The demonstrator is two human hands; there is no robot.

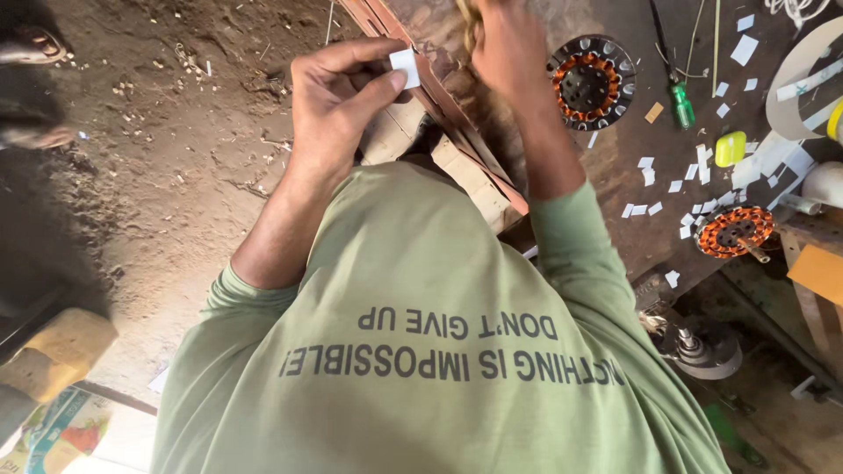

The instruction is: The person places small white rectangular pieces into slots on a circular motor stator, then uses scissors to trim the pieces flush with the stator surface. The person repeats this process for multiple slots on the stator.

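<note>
My left hand (338, 101) is raised over the edge of a wooden workbench (615, 167) and pinches a small white paper square (405, 66) between thumb and forefinger. My right hand (509, 48) is further up, partly cut off by the frame's top edge. Its fingers curl around a pale tan bundle (468, 25) that is blurred. Both green sleeves and my green shirt (421, 351) fill the lower part of the view.
On the bench lie a round stator with orange windings (587, 83), a second one (733, 231), a green-handled screwdriver (682, 105), a yellow-green lump (729, 149) and several white paper scraps (694, 175). Dirt floor (158, 158) lies to the left, with another person's sandalled foot (31, 44).
</note>
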